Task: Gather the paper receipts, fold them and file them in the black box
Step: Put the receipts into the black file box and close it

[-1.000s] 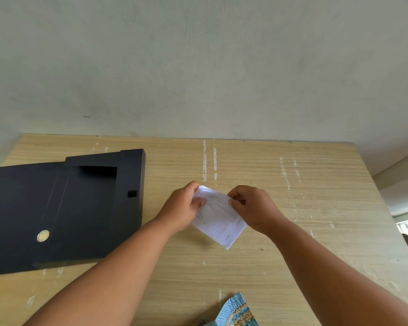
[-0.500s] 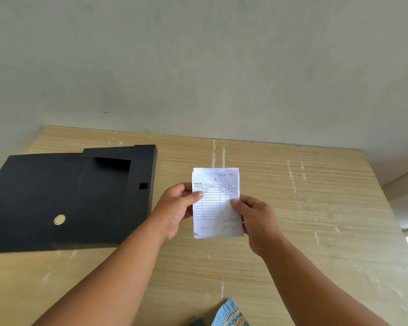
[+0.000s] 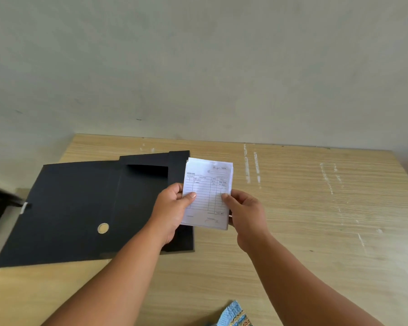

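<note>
Paper receipts [image 3: 207, 194]: small stack, printed face up, held upright above the worktop [image 3: 316, 208], overlapping the right edge of the black box [image 3: 80, 203]. Left hand [image 3: 172, 208] and right hand [image 3: 245, 208]: fingers pinched on opposite side edges, thumbs on the front sheet. Black box: lying flat, flap (with round clasp) spread leftward. Risk: loose sheets may fan or slip if either pinch relaxes. Sheet count unclear; handwriting illegible; patterned cloth [image 3: 234, 314] cut off below.
</note>
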Demonstrator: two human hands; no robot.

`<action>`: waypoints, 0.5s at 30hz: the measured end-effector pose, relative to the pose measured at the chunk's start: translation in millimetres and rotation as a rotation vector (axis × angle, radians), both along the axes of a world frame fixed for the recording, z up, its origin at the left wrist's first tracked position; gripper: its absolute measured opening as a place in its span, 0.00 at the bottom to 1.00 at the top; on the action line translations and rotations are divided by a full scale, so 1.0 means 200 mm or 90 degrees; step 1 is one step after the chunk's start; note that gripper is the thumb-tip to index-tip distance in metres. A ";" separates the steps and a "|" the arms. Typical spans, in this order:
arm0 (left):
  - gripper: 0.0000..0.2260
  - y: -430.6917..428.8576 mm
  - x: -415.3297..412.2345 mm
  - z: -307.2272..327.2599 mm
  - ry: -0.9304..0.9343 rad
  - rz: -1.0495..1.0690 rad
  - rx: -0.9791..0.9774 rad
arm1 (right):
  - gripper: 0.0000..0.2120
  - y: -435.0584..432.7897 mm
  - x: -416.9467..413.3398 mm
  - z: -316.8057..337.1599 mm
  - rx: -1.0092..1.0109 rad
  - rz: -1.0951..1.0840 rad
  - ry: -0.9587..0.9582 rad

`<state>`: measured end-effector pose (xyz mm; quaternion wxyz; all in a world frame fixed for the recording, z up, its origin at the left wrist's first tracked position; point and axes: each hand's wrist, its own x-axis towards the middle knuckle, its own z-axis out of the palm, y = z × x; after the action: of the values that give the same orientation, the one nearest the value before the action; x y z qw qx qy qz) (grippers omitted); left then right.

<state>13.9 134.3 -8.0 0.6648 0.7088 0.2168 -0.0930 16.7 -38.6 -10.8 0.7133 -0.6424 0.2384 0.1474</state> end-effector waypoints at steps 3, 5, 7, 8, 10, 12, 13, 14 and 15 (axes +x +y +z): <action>0.04 0.28 0.01 -0.02 0.013 0.028 0.024 | 0.05 0.20 0.02 0.01 -0.046 0.027 -0.019; 0.04 0.47 0.00 -0.05 0.028 0.052 0.046 | 0.08 0.30 0.04 -0.02 -0.134 0.033 -0.029; 0.03 0.64 0.00 -0.09 0.052 0.081 0.081 | 0.14 0.39 0.05 -0.07 -0.255 0.069 -0.022; 0.03 0.71 -0.01 -0.12 0.069 0.093 0.099 | 0.19 0.43 0.05 -0.10 -0.305 0.092 -0.011; 0.03 0.81 -0.02 -0.18 0.106 0.098 0.130 | 0.26 0.50 0.06 -0.17 -0.351 0.125 0.027; 0.03 0.85 -0.02 -0.24 0.134 0.082 0.157 | 0.30 0.57 0.07 -0.22 -0.356 0.139 0.068; 0.03 0.86 -0.01 -0.26 0.143 0.076 0.166 | 0.31 0.59 0.07 -0.25 -0.362 0.141 0.076; 0.03 0.85 0.00 -0.28 0.148 0.069 0.172 | 0.31 0.61 0.07 -0.27 -0.370 0.141 0.078; 0.03 0.84 0.01 -0.29 0.147 0.060 0.181 | 0.30 0.63 0.07 -0.29 -0.378 0.140 0.079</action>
<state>16.3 302.4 -66.2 0.5321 0.7693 0.3357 -0.1110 29.7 86.6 -69.2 0.4587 -0.8341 0.2429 0.1867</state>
